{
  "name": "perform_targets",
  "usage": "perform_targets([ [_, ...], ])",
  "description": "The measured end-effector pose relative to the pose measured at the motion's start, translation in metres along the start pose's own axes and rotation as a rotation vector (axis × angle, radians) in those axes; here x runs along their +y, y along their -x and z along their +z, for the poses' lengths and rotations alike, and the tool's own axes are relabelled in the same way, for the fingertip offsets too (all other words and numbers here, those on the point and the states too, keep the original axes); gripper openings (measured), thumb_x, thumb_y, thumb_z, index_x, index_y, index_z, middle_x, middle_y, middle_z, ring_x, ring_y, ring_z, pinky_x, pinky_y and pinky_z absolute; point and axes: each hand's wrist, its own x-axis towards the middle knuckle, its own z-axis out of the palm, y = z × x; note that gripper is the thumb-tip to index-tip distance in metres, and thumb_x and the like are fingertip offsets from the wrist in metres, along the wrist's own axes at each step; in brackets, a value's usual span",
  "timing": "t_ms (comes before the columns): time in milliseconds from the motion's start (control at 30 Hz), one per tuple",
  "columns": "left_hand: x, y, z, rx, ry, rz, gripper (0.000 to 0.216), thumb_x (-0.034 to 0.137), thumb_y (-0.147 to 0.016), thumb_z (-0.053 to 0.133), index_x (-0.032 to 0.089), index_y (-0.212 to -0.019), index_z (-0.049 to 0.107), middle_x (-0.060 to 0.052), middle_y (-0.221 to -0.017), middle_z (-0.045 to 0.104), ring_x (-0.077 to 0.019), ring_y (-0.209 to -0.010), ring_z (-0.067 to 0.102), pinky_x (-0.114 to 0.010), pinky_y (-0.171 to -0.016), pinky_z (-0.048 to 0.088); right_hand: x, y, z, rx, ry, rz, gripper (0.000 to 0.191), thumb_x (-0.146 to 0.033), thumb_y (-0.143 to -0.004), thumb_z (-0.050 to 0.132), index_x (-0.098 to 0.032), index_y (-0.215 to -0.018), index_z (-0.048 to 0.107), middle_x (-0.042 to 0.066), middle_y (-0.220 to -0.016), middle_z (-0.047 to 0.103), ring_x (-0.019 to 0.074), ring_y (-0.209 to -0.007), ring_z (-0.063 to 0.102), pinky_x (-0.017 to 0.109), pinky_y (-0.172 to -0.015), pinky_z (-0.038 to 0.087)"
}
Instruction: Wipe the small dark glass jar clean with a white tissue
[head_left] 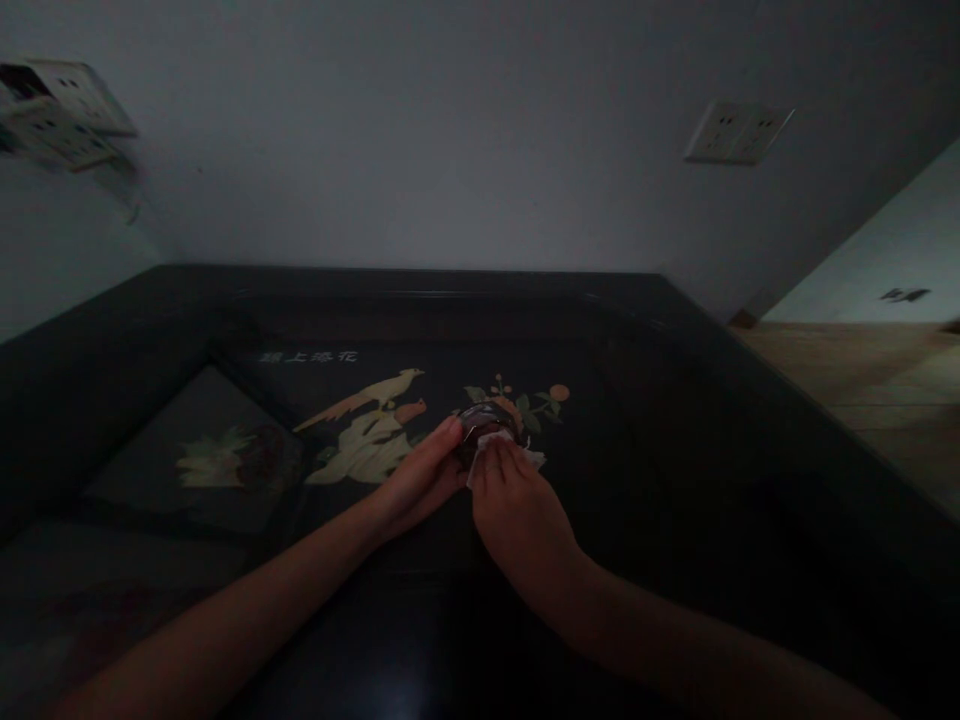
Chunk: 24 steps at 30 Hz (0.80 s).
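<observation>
A dark, shiny, rounded object (484, 411) is held up over the black tabletop (637, 500). Its kind is hard to make out in the dim light. My left hand (424, 475) grips its left side, thumb on top and fingers beneath. A crumpled white tissue (535, 459) is pinched under the fingers of my right hand (521, 515), which press it against the object's near side. Both hands and the tissue hide the lower part of the object.
The tabletop bears a bird-and-rock picture (367, 430) and white lettering (309, 357). A diamond-shaped framed picture (217, 455) shows at left. Wall sockets (739, 132) and a socket strip (64, 130) are beyond the table; wooden floor (862, 365) lies at right.
</observation>
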Motion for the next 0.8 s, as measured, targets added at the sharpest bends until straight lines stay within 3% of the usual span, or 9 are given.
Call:
perform_targets([
  [167, -0.002, 0.000, -0.002, 0.023, -0.004, 0.017, 0.033, 0.035, -0.089, 0.058, 0.017, -0.117, 0.062, -0.011, -0.121, 0.063, -0.0240, -0.114, 0.056, -0.035, -0.093, 0.043, -0.005, 0.002, 0.003, 0.012, -0.075, 0.045, 0.037, -0.005, -0.086, 0.045, 0.012, -0.116, 0.059, 0.035, -0.122, 0.058, 0.0356, -0.114, 0.060, 0.045, -0.101, 0.048],
  [333, 0.000, -0.001, -0.001, 0.024, 0.014, 0.012, 0.034, 0.036, -0.089, 0.057, 0.016, -0.116, 0.063, -0.011, -0.119, 0.065, -0.0232, -0.111, 0.058, -0.035, -0.095, 0.043, -0.001, -0.003, 0.000, -0.009, -0.168, 0.067, 0.034, -0.002, -0.087, 0.045, 0.007, -0.116, 0.061, 0.030, -0.119, 0.062, 0.0318, -0.111, 0.063, 0.041, -0.097, 0.051],
  [500, 0.005, 0.001, 0.005, -0.021, 0.027, -0.015, 0.039, 0.037, -0.090, 0.055, 0.014, -0.121, 0.062, -0.012, -0.117, 0.067, -0.0252, -0.114, 0.058, -0.037, -0.100, 0.040, 0.009, -0.008, -0.006, -0.075, -0.502, 0.114, 0.037, -0.001, -0.090, 0.040, -0.005, -0.121, 0.060, 0.019, -0.125, 0.063, 0.0249, -0.114, 0.061, 0.037, -0.096, 0.052],
  [667, 0.003, -0.002, -0.001, -0.002, 0.063, -0.033, 0.042, 0.041, -0.092, 0.051, 0.014, -0.122, 0.061, -0.012, -0.117, 0.067, -0.0253, -0.115, 0.058, -0.039, -0.103, 0.039, 0.019, -0.013, -0.008, 0.032, -0.921, 0.179, 0.033, -0.009, -0.094, 0.040, -0.015, -0.116, 0.064, 0.010, -0.123, 0.065, 0.0169, -0.115, 0.061, 0.031, -0.100, 0.047],
  [800, 0.003, -0.003, -0.001, -0.007, 0.075, -0.034, 0.041, 0.041, -0.092, 0.050, 0.012, -0.120, 0.063, -0.013, -0.115, 0.068, -0.0255, -0.117, 0.057, -0.038, -0.105, 0.037, 0.020, -0.013, -0.006, 0.030, -0.898, 0.153, 0.034, -0.008, -0.093, 0.042, -0.015, -0.119, 0.063, 0.010, -0.124, 0.065, 0.0171, -0.116, 0.059, 0.032, -0.102, 0.046],
])
